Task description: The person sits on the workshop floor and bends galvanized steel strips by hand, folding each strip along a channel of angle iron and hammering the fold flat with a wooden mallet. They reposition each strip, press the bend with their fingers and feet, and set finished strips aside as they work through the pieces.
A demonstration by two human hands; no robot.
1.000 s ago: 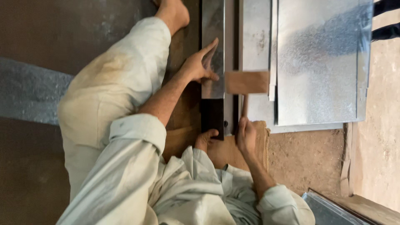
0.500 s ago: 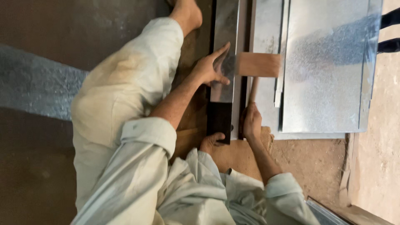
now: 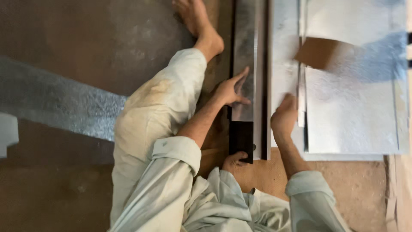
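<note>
A: Obs, head view. Your left hand (image 3: pixel 231 89) lies flat, fingers spread wide, palm down on the metal strip (image 3: pixel 245 64). Nothing gripped, just pressing on it.

B: Where's the strip rel. to that hand?

A: Directly under your palm and fingers. It's long and narrow, runs on past your fingertips away from you, and sits on a dark bar (image 3: pixel 241 138) whose end shows just below your wrist.

B: Right hand?

A: Your right hand (image 3: pixel 284 117) is curled closed. Looks like it's round a handle, but hand + motion blur hide the handle itself, so can't tell the exact grip. Wooden mallet head (image 3: pixel 316 52) is up beyond your knuckles, blurred, above the metal sheets (image 3: pixel 356 107).

B: Mallet touching the sheets?

A: Can't tell, too blurred.

B: Sheets vs. hands?

A: Stack of flat grey sheets, just to the outer side of your right hand. Hand overlaps their near edge. The strip is on the inner side, betw. your two hands.

B: Anything else close?

A: Your bare foot (image 3: pixel 198 21) is beyond your left hand, beside the strip. Toes of the other foot (image 3: pixel 234 161) touch the near end of the dark bar. Another grey sheet (image 3: pixel 56 105) lies on the floor (image 3: pixel 86 38), well off to the left of your left arm.
</note>
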